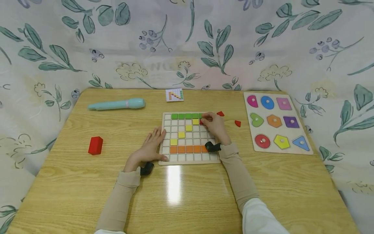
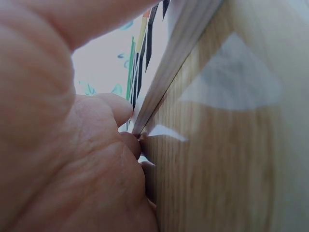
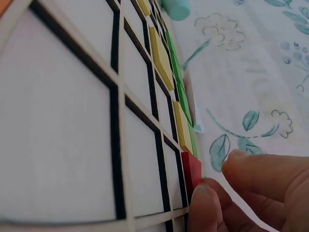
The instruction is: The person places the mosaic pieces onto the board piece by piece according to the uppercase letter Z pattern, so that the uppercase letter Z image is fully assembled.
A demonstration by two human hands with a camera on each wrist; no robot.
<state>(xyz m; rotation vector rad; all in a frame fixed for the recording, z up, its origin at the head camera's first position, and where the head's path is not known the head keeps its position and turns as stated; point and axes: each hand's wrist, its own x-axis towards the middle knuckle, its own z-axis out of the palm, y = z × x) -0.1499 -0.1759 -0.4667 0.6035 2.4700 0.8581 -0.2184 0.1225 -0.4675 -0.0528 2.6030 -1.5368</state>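
A white grid board (image 1: 192, 155) with a wooden frame lies at mid-table. Green square tiles (image 1: 181, 116) line its top row, yellow tiles (image 1: 189, 128) run diagonally, and orange tiles (image 1: 189, 149) fill a lower row. My right hand (image 1: 214, 125) pinches a red square tile (image 3: 191, 170) at its lower edge, just right of the uppermost yellow tile. The red tile stands proud of the grid there, and the hand partly hides it in the head view. My left hand (image 1: 150, 148) rests with fingers spread along the board's left edge, thumb at the near corner.
Behind the board lies a small pattern card (image 1: 174, 95). A turquoise pen-shaped object (image 1: 117, 104) and a red block (image 1: 95, 145) are on the left. Two small red pieces (image 1: 238, 123) lie between the board and a shape puzzle (image 1: 277, 130) at right. Floral cloth hangs behind.
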